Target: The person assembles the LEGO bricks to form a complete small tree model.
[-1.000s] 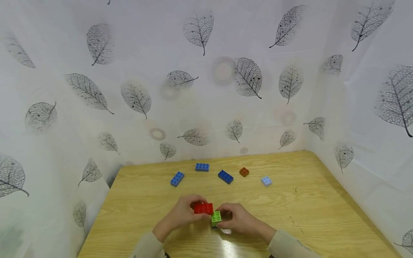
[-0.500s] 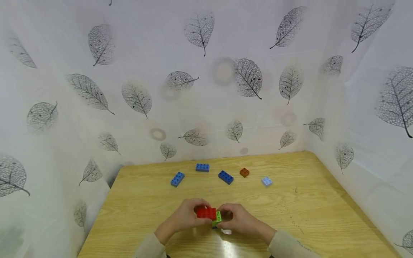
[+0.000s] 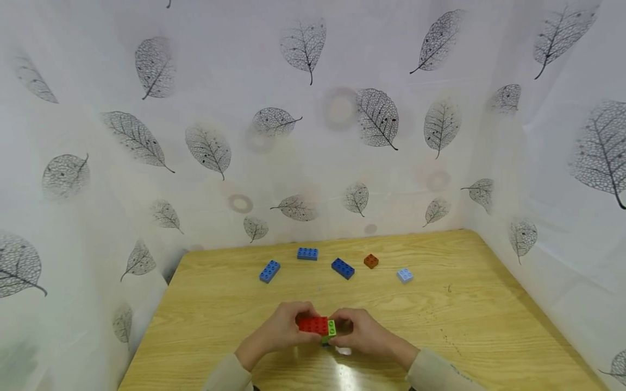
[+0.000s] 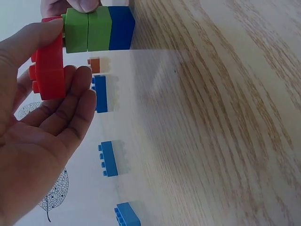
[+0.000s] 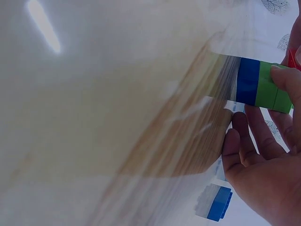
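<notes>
My left hand (image 3: 281,328) grips a red eight-stud toy brick (image 3: 313,325) between thumb and fingers. One end of that red brick sits over the top of a small stack, and the rest juts out to the left. Two green bricks (image 4: 88,30) make up the stack's upper part, with a dark blue brick (image 4: 122,28) at its base on the table. From the other side, my right hand (image 3: 364,334) pinches the green bricks, its thumb on their near face in the right wrist view. A strip of green studs shows beside the red brick.
Across the back of the wooden table (image 3: 210,304) lie three blue eight-stud bricks, at left (image 3: 269,271), behind (image 3: 307,254) and centre (image 3: 343,268). An orange-brown brick (image 3: 371,261) and a light blue brick (image 3: 405,275) lie farther right. Leaf-printed cloth (image 3: 313,152) surrounds the table.
My left hand has brought the red brick right and toward me, over the green stack, covering part of its studs. The right hand has stayed in place on the stack.
</notes>
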`<state>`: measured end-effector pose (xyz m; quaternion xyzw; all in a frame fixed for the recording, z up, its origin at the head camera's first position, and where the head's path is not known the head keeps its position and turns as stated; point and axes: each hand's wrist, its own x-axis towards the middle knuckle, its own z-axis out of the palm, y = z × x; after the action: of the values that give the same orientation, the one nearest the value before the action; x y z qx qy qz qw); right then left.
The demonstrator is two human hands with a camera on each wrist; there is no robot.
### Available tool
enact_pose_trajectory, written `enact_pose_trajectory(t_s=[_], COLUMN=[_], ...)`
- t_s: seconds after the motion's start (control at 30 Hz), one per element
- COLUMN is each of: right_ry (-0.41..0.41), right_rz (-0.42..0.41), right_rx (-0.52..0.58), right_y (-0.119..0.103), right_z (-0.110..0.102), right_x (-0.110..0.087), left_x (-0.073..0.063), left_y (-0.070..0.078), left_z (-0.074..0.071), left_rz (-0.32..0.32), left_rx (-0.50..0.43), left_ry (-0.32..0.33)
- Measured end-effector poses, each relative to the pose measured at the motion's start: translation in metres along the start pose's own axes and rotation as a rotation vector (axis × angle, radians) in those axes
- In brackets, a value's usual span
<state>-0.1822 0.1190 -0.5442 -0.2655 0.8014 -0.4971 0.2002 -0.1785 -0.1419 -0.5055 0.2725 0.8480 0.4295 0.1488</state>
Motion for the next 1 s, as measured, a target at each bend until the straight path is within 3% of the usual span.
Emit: enact_pose_trajectory(t_s=[1.0], right_ry=[-0.005], right_rz=[-0.023], right_rx=[-0.011], right_y=[-0.0029], right_z=[0.0008], right_x=[0.0012], left_x=[0.0005], left_y=[0.0040], left_z=[-0.0037], left_rz=[-0.040], left_rx=[0.022], left_ry=[-0.020])
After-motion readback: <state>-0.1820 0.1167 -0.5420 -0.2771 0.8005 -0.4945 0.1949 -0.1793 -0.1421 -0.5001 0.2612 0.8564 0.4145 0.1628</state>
